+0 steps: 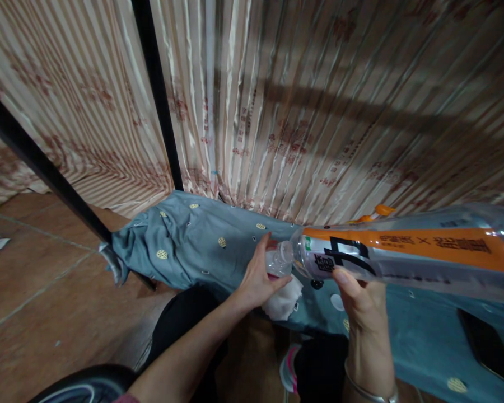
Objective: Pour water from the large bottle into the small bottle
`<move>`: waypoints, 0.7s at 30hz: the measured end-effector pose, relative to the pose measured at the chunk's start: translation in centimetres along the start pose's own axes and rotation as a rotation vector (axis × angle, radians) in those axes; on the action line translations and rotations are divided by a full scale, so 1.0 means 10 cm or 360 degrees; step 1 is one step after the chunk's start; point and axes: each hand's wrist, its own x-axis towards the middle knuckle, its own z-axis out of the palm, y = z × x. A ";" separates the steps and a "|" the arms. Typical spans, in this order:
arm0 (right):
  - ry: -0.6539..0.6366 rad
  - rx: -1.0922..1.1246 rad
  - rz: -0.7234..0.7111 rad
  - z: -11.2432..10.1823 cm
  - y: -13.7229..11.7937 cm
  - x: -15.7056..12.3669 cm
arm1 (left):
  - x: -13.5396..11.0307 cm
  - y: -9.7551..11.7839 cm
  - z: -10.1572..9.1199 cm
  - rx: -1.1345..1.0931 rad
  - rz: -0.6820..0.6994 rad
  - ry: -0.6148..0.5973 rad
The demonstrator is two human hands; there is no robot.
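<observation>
My left hand (256,277) is wrapped round a small clear bottle (280,262), which stands upright with its open neck at the top. A large clear plastic bottle (420,249) with an orange and silver label is gripped in my right hand (363,305) from below. This large bottle lies nearly level, its neck pointing left and meeting the small bottle's mouth. Whether liquid runs between them I cannot tell. Crumpled white tissue (283,302) sits just under my left hand. A white round disc (337,302) and a dark small item (317,284) lie near my right hand.
A narrow surface covered with grey-green pineapple-print cloth (205,235) runs across. On its right lies a black phone (487,341); an orange item (382,211) shows behind the large bottle. Black poles (157,84) stand left, before striped curtains (243,112). A shoe (290,366) is below.
</observation>
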 end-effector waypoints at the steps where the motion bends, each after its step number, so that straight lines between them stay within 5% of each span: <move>1: 0.0003 0.0009 0.0005 0.00 0.00 0.00 | 0.01 -0.01 0.00 0.0003 -0.0006 0.0008; 8: 0.0029 -0.0005 -0.0007 0.08 -0.13 0.04 | 0.02 -0.06 0.00 0.0035 -0.0017 0.0035; 21: -0.0259 -0.0071 -0.0029 0.15 -0.26 0.18 | 0.00 -0.01 -0.02 0.0123 -0.0160 0.0048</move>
